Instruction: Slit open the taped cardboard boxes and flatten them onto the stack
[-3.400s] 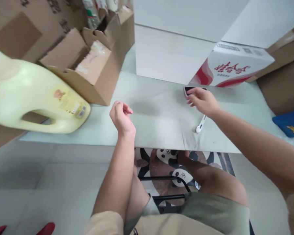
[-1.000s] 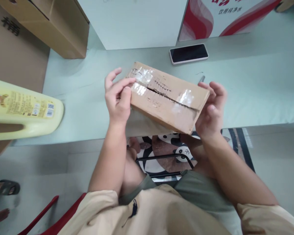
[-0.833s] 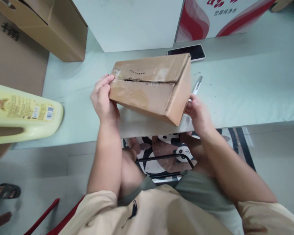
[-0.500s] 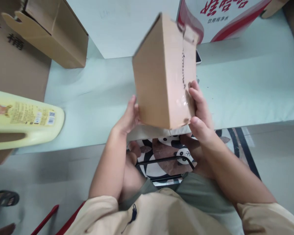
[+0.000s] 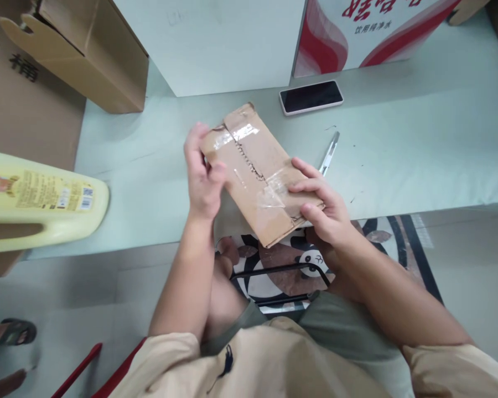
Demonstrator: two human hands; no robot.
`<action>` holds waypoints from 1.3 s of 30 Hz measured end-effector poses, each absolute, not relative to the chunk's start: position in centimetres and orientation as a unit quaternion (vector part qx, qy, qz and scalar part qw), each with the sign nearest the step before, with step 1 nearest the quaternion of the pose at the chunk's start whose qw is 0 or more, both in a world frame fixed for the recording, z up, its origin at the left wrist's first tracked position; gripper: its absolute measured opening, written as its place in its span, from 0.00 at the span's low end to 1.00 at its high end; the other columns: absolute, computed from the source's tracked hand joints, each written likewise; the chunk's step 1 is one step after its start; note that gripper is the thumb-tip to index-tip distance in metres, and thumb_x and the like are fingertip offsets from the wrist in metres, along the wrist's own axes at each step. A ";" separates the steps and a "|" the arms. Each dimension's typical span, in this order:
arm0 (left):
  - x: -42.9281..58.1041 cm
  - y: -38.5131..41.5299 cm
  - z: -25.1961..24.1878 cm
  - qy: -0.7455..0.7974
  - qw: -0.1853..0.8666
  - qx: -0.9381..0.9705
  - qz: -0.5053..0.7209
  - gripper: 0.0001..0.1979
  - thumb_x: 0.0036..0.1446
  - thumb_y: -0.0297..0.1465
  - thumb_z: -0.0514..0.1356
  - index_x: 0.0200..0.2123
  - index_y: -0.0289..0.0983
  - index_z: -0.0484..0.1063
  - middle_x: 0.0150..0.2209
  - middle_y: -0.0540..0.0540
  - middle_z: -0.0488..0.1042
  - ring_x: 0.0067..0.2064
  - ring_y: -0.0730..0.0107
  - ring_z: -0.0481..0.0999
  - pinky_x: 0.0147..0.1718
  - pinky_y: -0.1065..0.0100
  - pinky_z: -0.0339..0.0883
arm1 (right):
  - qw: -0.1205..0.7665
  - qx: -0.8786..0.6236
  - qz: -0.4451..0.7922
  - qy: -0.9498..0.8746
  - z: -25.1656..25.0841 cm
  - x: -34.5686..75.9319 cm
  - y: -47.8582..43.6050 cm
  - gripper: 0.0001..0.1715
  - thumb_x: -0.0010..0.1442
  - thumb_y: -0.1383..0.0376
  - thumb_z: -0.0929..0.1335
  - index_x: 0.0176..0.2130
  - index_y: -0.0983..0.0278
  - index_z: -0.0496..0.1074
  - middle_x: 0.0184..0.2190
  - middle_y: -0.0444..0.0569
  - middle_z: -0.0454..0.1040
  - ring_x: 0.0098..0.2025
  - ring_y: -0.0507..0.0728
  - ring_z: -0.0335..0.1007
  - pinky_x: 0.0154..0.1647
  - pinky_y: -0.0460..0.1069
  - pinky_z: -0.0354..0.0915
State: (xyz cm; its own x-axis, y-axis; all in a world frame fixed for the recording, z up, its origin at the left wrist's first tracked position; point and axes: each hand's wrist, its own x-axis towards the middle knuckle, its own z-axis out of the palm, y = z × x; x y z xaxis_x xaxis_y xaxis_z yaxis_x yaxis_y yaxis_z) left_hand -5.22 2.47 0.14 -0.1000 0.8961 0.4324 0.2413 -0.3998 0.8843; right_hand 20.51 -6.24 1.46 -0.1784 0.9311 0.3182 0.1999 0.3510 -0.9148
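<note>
I hold a small brown cardboard box (image 5: pixel 253 166) over the near edge of the pale green table (image 5: pixel 398 149). Its taped face points up, with a rough slit along the seam and clear tape at both ends. My left hand (image 5: pixel 202 174) grips the box's left end, thumb on top. My right hand (image 5: pixel 321 202) clasps the lower right corner, fingers laid over the tape. A white pen-like cutter (image 5: pixel 330 152) lies on the table just past my right hand. A black phone (image 5: pixel 311 97) lies farther back.
A yellow jug (image 5: pixel 37 202) lies on its side at the left. An open brown carton (image 5: pixel 91 52) stands at the back left, a white box (image 5: pixel 224 38) behind, a red-and-white carton (image 5: pixel 369 27) at the back right. Someone's sandalled foot (image 5: pixel 14 331) shows at the lower left.
Earlier my right hand was at the phone and my left was empty. Since then both hands took up the box, tipped it on end, and turned it flat with the taped seam up.
</note>
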 end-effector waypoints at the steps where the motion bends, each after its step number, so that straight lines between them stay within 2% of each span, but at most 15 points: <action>1: -5.1 2.5 0.0 0.452 0.282 0.630 0.565 0.39 0.46 0.66 0.65 0.54 0.49 0.71 0.69 0.44 0.64 0.75 0.44 0.55 0.72 0.45 0.56 | 0.478 -0.431 0.382 -0.663 1.5 20.3 -6.3 0.21 0.67 0.45 0.66 0.47 0.55 0.76 0.71 0.49 0.65 0.75 0.67 0.56 0.72 0.68 0.59; 3: -4.9 2.3 -0.4 0.434 0.276 0.656 0.553 0.35 0.48 0.65 0.65 0.51 0.50 0.73 0.70 0.46 0.62 0.76 0.43 0.52 0.74 0.44 0.52 | 0.478 -0.442 0.383 -0.655 1.6 20.1 -6.4 0.21 0.67 0.45 0.65 0.47 0.55 0.75 0.70 0.48 0.65 0.75 0.67 0.56 0.73 0.68 0.57; 7: -4.4 1.9 -0.7 0.428 0.284 0.653 0.556 0.29 0.53 0.63 0.62 0.48 0.50 0.74 0.73 0.50 0.54 0.76 0.42 0.52 0.74 0.42 0.52 | 0.485 -0.435 0.383 -0.655 1.6 20.0 -6.5 0.19 0.68 0.47 0.65 0.47 0.54 0.75 0.70 0.45 0.66 0.75 0.66 0.56 0.74 0.67 0.56; 10: -4.2 1.8 -0.8 0.425 0.285 0.647 0.565 0.28 0.54 0.61 0.61 0.46 0.47 0.73 0.73 0.50 0.53 0.76 0.41 0.50 0.73 0.42 0.52 | 0.484 -0.437 0.386 -0.653 1.2 20.2 -6.3 0.23 0.65 0.44 0.64 0.51 0.54 0.73 0.70 0.46 0.65 0.74 0.67 0.57 0.71 0.66 0.60; 12: -4.0 1.9 -0.9 0.430 0.278 0.638 0.575 0.28 0.53 0.62 0.60 0.43 0.46 0.72 0.72 0.49 0.56 0.77 0.40 0.48 0.73 0.42 0.52 | 0.506 -0.452 0.382 -0.627 0.7 20.9 -5.7 0.27 0.65 0.42 0.61 0.51 0.54 0.73 0.62 0.50 0.73 0.65 0.66 0.68 0.62 0.63 0.69; 14: -3.8 2.0 -0.9 0.435 0.269 0.631 0.584 0.29 0.53 0.63 0.59 0.41 0.45 0.72 0.70 0.48 0.58 0.76 0.41 0.49 0.73 0.41 0.53 | 0.504 -0.524 0.358 -0.586 0.1 21.9 -4.8 0.29 0.66 0.42 0.57 0.49 0.56 0.73 0.44 0.52 0.78 0.48 0.63 0.77 0.48 0.59 0.73; 16: -3.7 2.0 -1.0 0.433 0.264 0.629 0.588 0.29 0.53 0.63 0.59 0.41 0.45 0.72 0.70 0.47 0.58 0.75 0.41 0.51 0.72 0.41 0.53 | 0.423 -0.645 0.308 -0.557 -0.4 23.2 -3.7 0.28 0.66 0.45 0.58 0.50 0.58 0.74 0.29 0.49 0.74 0.34 0.60 0.73 0.38 0.56 0.70; 17: -3.6 2.0 -0.9 0.431 0.264 0.630 0.590 0.28 0.53 0.63 0.59 0.41 0.45 0.72 0.69 0.47 0.59 0.75 0.42 0.52 0.72 0.41 0.53 | 0.352 -0.702 0.279 -0.552 -0.5 23.7 -3.2 0.27 0.65 0.47 0.60 0.52 0.59 0.74 0.26 0.48 0.72 0.32 0.60 0.71 0.36 0.55 0.69; 19: -3.5 1.9 -0.9 0.425 0.263 0.629 0.596 0.27 0.54 0.61 0.59 0.41 0.45 0.73 0.69 0.46 0.58 0.74 0.42 0.53 0.72 0.41 0.52 | 0.209 -0.771 0.224 -0.559 -0.6 24.5 -2.5 0.33 0.61 0.50 0.65 0.61 0.60 0.72 0.26 0.49 0.74 0.31 0.62 0.70 0.34 0.56 0.67; 21: -3.4 1.9 -0.8 0.423 0.263 0.628 0.597 0.25 0.55 0.60 0.60 0.41 0.46 0.73 0.69 0.46 0.58 0.74 0.42 0.54 0.72 0.42 0.52 | 0.126 -0.785 0.185 -0.578 -0.4 24.6 -2.2 0.37 0.61 0.49 0.66 0.65 0.59 0.70 0.29 0.52 0.77 0.33 0.65 0.72 0.34 0.56 0.66; 25: -3.6 2.0 -1.0 0.424 0.255 0.632 0.597 0.26 0.54 0.61 0.60 0.41 0.46 0.73 0.68 0.45 0.59 0.74 0.42 0.54 0.72 0.42 0.52 | 0.098 -0.776 0.175 -0.597 0.0 24.0 -2.3 0.27 0.64 0.47 0.64 0.52 0.59 0.78 0.34 0.55 0.80 0.35 0.65 0.73 0.34 0.55 0.64; 29: -3.8 2.2 -1.1 0.432 0.255 0.636 0.586 0.27 0.54 0.62 0.59 0.41 0.45 0.72 0.68 0.45 0.60 0.74 0.42 0.53 0.74 0.42 0.48 | 0.172 -0.786 0.168 -0.569 -0.1 24.1 -2.4 0.20 0.66 0.53 0.62 0.48 0.58 0.76 0.33 0.51 0.78 0.33 0.61 0.72 0.36 0.54 0.64; 32: -3.9 2.2 -1.0 0.436 0.256 0.640 0.579 0.28 0.55 0.63 0.58 0.42 0.45 0.72 0.68 0.44 0.60 0.74 0.43 0.53 0.74 0.43 0.48 | 0.323 -0.743 0.206 -0.549 -0.2 24.3 -2.1 0.20 0.66 0.58 0.61 0.53 0.57 0.73 0.34 0.48 0.77 0.30 0.57 0.71 0.38 0.54 0.67; 34: -3.9 2.2 -1.0 0.437 0.250 0.643 0.577 0.30 0.55 0.64 0.58 0.45 0.47 0.72 0.67 0.43 0.60 0.73 0.43 0.55 0.73 0.43 0.50 | 0.437 -0.691 0.221 -0.533 0.3 24.0 -1.9 0.21 0.66 0.59 0.62 0.56 0.58 0.71 0.34 0.47 0.75 0.27 0.54 0.69 0.35 0.53 0.68; 39: -4.1 2.3 -0.9 0.443 0.231 0.653 0.569 0.35 0.54 0.65 0.57 0.55 0.49 0.71 0.63 0.41 0.65 0.71 0.45 0.59 0.73 0.44 0.50 | 0.648 -0.537 0.173 -0.512 3.6 22.5 -2.3 0.13 0.62 0.64 0.66 0.47 0.59 0.75 0.31 0.45 0.71 0.24 0.50 0.64 0.27 0.51 0.65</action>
